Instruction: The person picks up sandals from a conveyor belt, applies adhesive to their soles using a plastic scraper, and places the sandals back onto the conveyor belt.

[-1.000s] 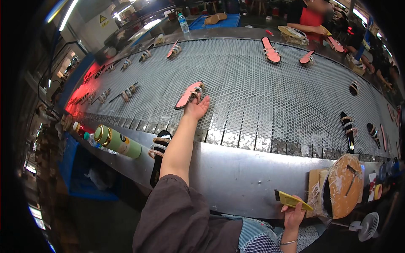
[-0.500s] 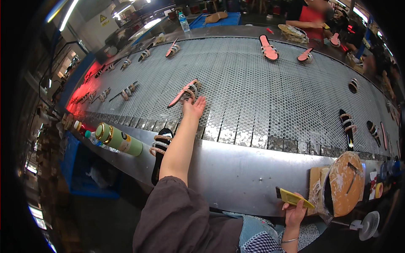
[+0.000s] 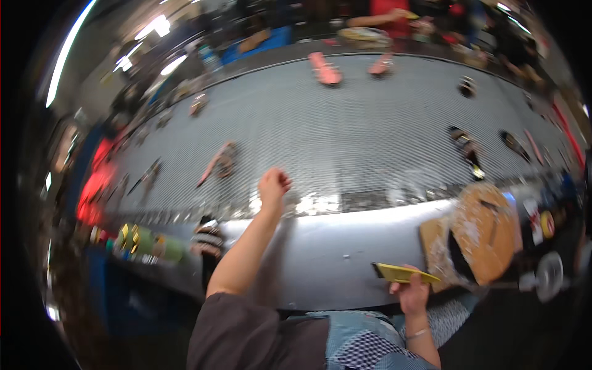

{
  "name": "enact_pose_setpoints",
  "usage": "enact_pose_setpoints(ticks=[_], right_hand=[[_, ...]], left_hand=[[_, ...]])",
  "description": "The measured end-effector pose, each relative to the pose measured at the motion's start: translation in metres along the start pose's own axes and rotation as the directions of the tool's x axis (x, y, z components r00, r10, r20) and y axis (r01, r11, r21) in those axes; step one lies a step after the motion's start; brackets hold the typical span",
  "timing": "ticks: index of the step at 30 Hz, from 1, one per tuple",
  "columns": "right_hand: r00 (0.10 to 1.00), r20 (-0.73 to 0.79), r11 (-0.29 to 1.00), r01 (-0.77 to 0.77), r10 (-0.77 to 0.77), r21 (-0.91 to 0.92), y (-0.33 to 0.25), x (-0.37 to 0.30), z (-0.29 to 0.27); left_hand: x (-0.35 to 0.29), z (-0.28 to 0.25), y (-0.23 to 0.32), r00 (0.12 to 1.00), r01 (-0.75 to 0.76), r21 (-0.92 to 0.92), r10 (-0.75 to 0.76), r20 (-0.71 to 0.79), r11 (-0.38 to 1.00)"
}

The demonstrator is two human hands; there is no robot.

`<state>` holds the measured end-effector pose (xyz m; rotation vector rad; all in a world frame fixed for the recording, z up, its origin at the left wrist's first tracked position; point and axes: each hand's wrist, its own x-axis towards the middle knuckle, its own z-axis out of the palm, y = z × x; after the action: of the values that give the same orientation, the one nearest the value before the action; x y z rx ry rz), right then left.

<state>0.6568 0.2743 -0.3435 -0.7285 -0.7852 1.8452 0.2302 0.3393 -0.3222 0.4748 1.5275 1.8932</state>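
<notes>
My left hand (image 3: 274, 184) hangs over the near edge of a grey mesh conveyor belt (image 3: 290, 135). Its fingers are curled and somewhat blurred, and nothing shows in them. To its left on the belt, a strappy sandal (image 3: 221, 163) with a pink insole lies on its side, apart from the hand. My right hand (image 3: 414, 295) grips a flat yellow brush (image 3: 404, 273) with a dark tip, low over the metal ledge (image 3: 320, 246). Beside it is a round tan board (image 3: 484, 234) smeared with whitish residue, a dark stick-like tool on top. A black sandal (image 3: 208, 240) stands on the ledge, left of my left forearm.
Pink-insoled sandals (image 3: 324, 69) lie along the belt's far side; dark ones (image 3: 467, 150) are at the right. A green flask (image 3: 150, 242) rests on the left ledge. Across the belt, a person in red (image 3: 390, 23) works. A small fan (image 3: 550, 276) is at lower right.
My left hand has drawn back from the pink-insoled sandal, and its fingers have curled. The whole view has shifted, with the belt items now further left. My right hand keeps the brush.
</notes>
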Motion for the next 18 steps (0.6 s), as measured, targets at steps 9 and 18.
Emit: enact_pose_setpoints(ticks=[9,18], right_hand=[[0.996,0.077,0.999,-0.048,0.049,-0.016,-0.006,-0.001,-0.010],[0.996,0.083,0.999,-0.039,0.040,-0.017,-0.007,-0.002,-0.005]], left_hand=[[-0.041,0.176,-0.024,0.737,-0.192,0.514,-0.222,0.638,0.836],[-0.042,0.373,-0.090,0.413,-0.854,0.411,-0.066,0.908,0.319]])
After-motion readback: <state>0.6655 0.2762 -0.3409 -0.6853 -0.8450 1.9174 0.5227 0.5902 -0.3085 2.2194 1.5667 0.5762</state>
